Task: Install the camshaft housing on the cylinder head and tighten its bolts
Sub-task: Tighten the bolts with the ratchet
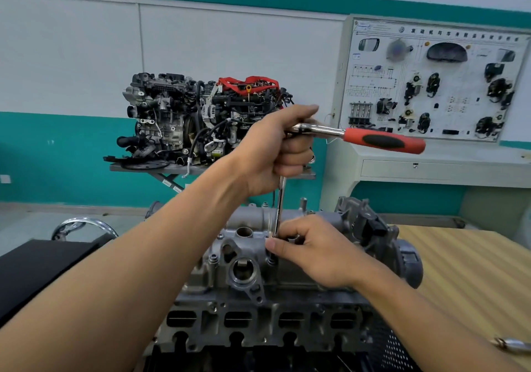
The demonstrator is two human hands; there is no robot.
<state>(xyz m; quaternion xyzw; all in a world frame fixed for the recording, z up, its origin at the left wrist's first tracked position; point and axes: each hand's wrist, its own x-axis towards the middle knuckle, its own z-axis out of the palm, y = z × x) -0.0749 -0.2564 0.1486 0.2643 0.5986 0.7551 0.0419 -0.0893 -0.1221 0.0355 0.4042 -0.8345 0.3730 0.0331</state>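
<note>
A white and green wall (71,55) fills the back of the room. A big board (431,84) with car parts on it stands at the right. Two dark engines (201,115) sit on a stand in front of the wall. Close by, a grey engine head (258,322) rests beside a wooden table (465,271). The metal top cover (218,259) sits on the engine head. The left hand (275,150) is up high, with its fingers curled tight round the top of a wrench (382,140). The red handle sticks out to the right. A thin rod (279,207) goes straight down from the wrench to the top cover. The right hand (319,253) pinches the bottom of the rod. The fingers hide the tip.
</note>
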